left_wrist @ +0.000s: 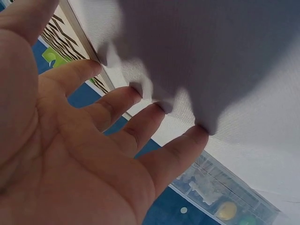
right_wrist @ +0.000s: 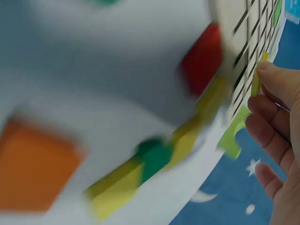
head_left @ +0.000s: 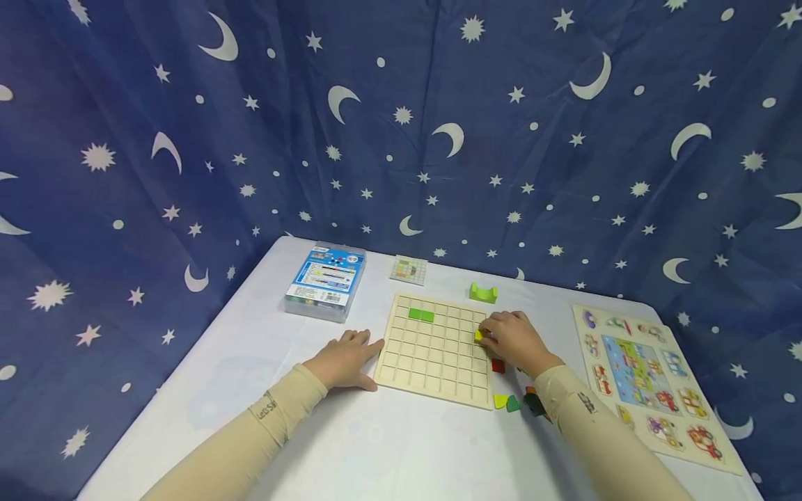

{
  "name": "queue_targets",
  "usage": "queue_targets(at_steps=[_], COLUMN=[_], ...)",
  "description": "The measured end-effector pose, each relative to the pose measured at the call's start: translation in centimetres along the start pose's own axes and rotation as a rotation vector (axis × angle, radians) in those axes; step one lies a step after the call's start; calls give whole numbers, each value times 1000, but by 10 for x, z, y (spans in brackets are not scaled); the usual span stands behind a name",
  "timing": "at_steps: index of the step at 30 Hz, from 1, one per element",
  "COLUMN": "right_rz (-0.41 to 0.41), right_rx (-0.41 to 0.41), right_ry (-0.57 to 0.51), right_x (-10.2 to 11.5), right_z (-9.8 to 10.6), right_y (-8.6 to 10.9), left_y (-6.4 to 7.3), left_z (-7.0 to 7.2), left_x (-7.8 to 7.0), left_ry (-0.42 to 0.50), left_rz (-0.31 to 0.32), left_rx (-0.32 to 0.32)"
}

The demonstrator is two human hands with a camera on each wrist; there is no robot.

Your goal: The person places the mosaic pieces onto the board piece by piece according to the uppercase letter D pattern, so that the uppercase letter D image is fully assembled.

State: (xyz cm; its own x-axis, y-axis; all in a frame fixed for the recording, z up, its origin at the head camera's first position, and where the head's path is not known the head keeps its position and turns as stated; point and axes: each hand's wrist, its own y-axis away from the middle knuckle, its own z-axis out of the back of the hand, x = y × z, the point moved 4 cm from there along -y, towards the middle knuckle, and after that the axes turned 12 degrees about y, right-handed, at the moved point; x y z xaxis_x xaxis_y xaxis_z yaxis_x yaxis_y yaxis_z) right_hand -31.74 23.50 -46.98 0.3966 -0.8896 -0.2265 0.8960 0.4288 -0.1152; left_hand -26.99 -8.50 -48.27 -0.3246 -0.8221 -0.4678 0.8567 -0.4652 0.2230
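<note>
A wooden grid board (head_left: pixel 432 355) lies on the white table, with a green rectangle piece (head_left: pixel 421 315) in its upper left cells. Pinched between thumb and fingers of my right hand (head_left: pixel 515 341) is a small yellow piece (right_wrist: pixel 256 82), held over the board's right edge. My left hand (head_left: pixel 343 360) rests at the board's left edge, fingers spread, fingertips on the tabletop in the left wrist view. By the board's right side lie a red piece (head_left: pixel 498 366), a yellow piece (head_left: pixel 500 401) and a green piece (head_left: pixel 513 403); my right forearm partly hides others.
Behind the board are a pattern card (head_left: pixel 409 270) and a light green arch-shaped block (head_left: pixel 483 293). A clear plastic case with a blue label (head_left: pixel 327 278) sits at back left. A wooden picture puzzle (head_left: pixel 651 383) lies at right. A blue star-and-moon curtain (head_left: pixel 401 139) hangs behind the table.
</note>
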Motion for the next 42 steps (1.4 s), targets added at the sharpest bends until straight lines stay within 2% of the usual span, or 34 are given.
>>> queue_targets(at_steps=[6, 11, 20, 28, 42], right_rz=[45, 65, 69, 60, 65], right_rx=[-14, -16, -20, -12, -63], right_ry=[12, -15, -21, 6, -19], right_x=[21, 34, 47, 51, 47], right_z=[-2, -4, -9, -11, -9], right_y=[-30, -49, -66, -75, -69], left_y=[0, 2, 2, 4, 6], left_z=[-2, 0, 3, 5, 7], left_x=[0, 1, 4, 7, 4], left_ry=[14, 13, -19, 3, 7], left_rz=[19, 64, 150, 196, 225], left_rx=[-3, -6, -2, -4, 16])
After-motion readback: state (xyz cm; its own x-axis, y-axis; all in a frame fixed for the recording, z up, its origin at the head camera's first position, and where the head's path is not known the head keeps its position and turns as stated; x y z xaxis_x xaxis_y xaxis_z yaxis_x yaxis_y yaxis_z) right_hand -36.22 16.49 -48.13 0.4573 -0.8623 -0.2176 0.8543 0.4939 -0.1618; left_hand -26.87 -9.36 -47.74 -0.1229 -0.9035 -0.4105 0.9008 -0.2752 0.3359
